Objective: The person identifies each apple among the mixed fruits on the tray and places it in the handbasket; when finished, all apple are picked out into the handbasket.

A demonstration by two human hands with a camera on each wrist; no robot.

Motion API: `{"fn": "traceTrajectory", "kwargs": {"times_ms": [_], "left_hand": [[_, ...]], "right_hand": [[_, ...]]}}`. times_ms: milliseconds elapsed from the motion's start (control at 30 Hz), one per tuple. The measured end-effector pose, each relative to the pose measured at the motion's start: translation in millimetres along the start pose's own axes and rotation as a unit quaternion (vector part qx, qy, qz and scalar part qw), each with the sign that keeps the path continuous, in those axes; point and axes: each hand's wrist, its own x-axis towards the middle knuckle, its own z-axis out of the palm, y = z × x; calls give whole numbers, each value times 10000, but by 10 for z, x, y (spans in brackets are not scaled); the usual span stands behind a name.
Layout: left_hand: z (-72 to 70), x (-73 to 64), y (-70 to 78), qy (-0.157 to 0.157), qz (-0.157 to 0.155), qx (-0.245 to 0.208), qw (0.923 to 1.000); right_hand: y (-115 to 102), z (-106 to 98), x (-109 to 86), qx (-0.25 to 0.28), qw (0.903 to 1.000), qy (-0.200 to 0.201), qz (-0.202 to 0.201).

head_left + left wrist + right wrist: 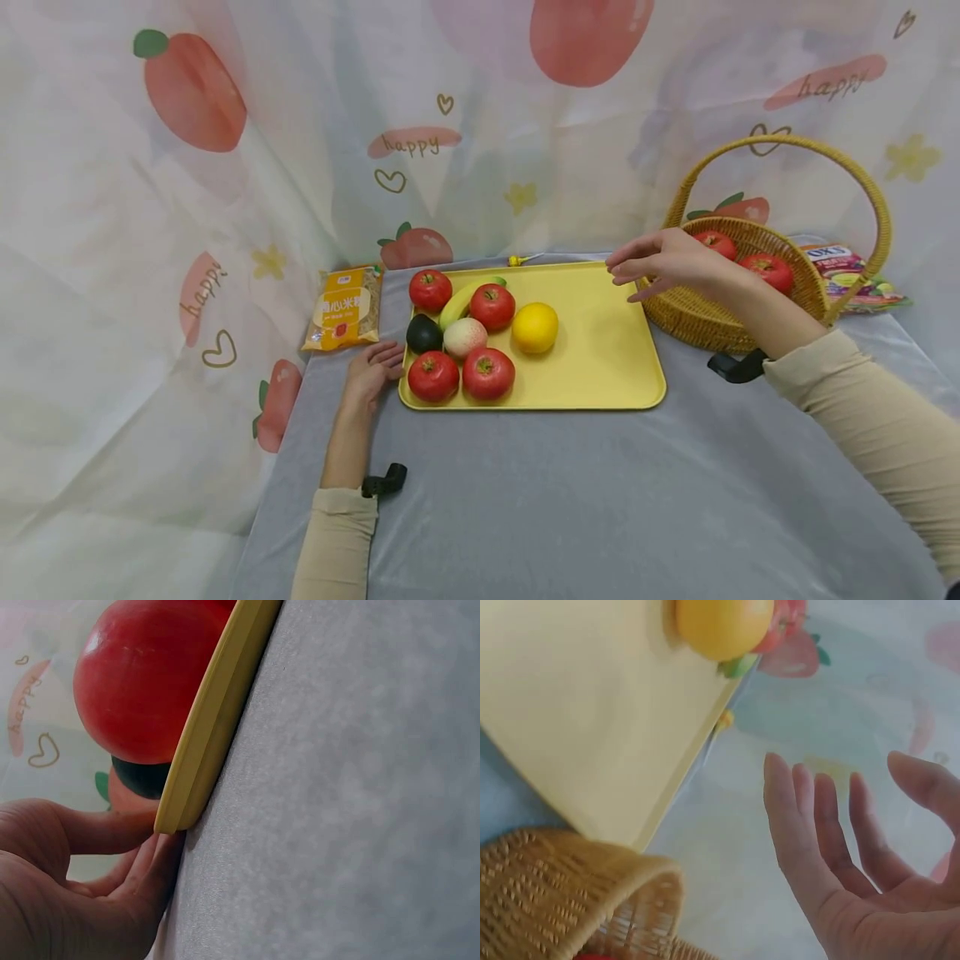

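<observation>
Tray [600, 367] lies mid-frame on the grey counter [525, 508], two apples [488, 373] at its lower left. Left of centre, the left grip [367, 375] is clamped on its edge, between thumb and fingers. Beyond come a peach [466, 339], avocado [423, 334], yellow fruit [535, 327], banana [457, 307] and two more apples [492, 308]. Right of centre, the right grip [670, 260] hangs, fingers apart, near the basket [697, 330].

Pale fabric backdrop [90, 375] w/ "happy" prints [414, 143] hangs bhd grey cloth-cov'd tbl [570, 508].
</observation>
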Motion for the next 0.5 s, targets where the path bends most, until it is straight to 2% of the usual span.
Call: {"fn": "traceTrajectory", "kwargs": {"times_ms": [500], "left_hand": [[-11,-2,28,16,-226,23,9997]], "right_hand": [[-130,541,34,127,9979,-534,-345]]}}
